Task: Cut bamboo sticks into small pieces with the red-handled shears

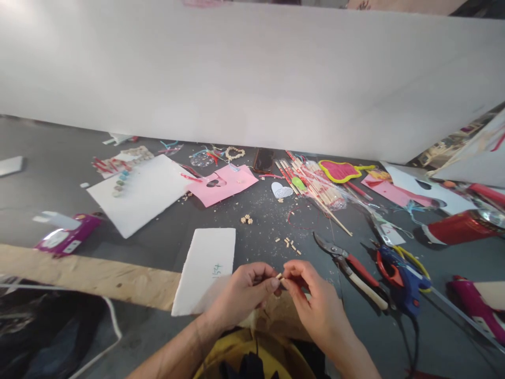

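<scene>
Yellow cloth [224, 352] bulges at the bottom centre of the frame. Just above, the left hand [246, 289] and right hand [315, 297], fingertips nearly closed, pinch a short wooden piece [279, 277] between them. Pruning shears [357, 267] lie at lower right; beyond, cut pieces [288, 240] dot the dark counter [43, 176] at centre, with patterned sticks [311, 184] farther back, right of centre.
</scene>
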Motion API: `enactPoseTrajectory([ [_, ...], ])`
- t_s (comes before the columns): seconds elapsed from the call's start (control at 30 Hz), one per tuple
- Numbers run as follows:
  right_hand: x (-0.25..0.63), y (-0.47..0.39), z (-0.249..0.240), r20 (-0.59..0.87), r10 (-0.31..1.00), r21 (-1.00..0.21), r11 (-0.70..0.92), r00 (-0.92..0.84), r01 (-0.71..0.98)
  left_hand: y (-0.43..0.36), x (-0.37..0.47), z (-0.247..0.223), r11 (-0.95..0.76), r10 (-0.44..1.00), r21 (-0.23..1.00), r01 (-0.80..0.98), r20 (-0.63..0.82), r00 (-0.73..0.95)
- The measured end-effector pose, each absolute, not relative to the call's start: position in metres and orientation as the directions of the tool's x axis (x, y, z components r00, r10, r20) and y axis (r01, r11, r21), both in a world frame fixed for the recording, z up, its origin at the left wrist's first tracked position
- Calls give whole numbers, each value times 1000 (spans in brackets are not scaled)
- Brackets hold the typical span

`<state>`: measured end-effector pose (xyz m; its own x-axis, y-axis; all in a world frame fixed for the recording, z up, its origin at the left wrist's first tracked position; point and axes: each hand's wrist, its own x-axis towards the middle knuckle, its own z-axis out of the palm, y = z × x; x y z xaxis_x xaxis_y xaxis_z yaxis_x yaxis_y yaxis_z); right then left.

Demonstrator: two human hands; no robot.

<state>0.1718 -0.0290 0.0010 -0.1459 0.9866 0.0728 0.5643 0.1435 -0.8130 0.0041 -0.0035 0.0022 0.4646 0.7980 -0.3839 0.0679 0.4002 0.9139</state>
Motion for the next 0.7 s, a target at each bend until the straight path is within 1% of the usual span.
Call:
enactPoseTrajectory([
  [0.1,172,-32,-3,76,992,-845,118,-101,522,-4,5,7,369,799,924,99,-370,474],
  [0.2,173,-33,-3,39,995,-872,78,-90,483,-5,5,11,352,797,931,97,-353,490],
  [0.33,171,-33,8,-48,992,-875,13,-114,484,-6,6,12,339,790,933,123,-353,502],
  [0.5,168,-30,19,-158,985,-884,-112,-64,455,-5,7,16,341,788,923,180,-385,480],
  [0.6,167,-29,14,-202,977,-916,-165,-65,366,-5,8,18,394,779,909,139,-410,474],
  [0.7,167,-29,5,-235,967,-952,-208,-99,224,-6,7,17,412,784,907,87,-402,474],
])
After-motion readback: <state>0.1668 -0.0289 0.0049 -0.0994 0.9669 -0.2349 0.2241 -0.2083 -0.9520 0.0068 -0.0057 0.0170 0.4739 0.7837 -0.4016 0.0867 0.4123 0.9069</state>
